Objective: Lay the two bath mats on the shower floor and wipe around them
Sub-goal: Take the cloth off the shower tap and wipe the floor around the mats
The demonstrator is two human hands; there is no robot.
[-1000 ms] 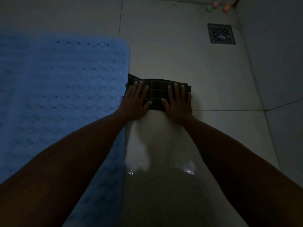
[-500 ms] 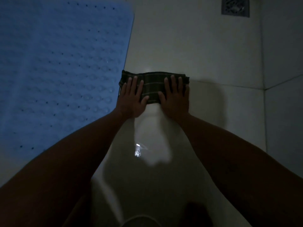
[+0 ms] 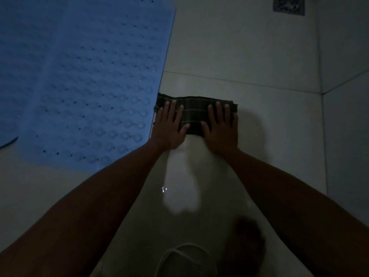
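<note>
Hands flat, palms down: the left hand (image 3: pixel 169 128) and right hand (image 3: pixel 220 129) press the folded plaid cloth (image 3: pixel 194 114) onto the tiled floor (image 3: pixel 259 126), fingers spread, clutching nothing. The cloth's left end touches the right edge of the blue bath mat (image 3: pixel 79 76); a second mat's corner may show at the far left. Risk: the cloth could catch that edge and lift or shift the mat, and wet tile invites a slip. Since a second ago, the cloth sits farther from the drain (image 3: pixel 289 5), nearer the person.
</note>
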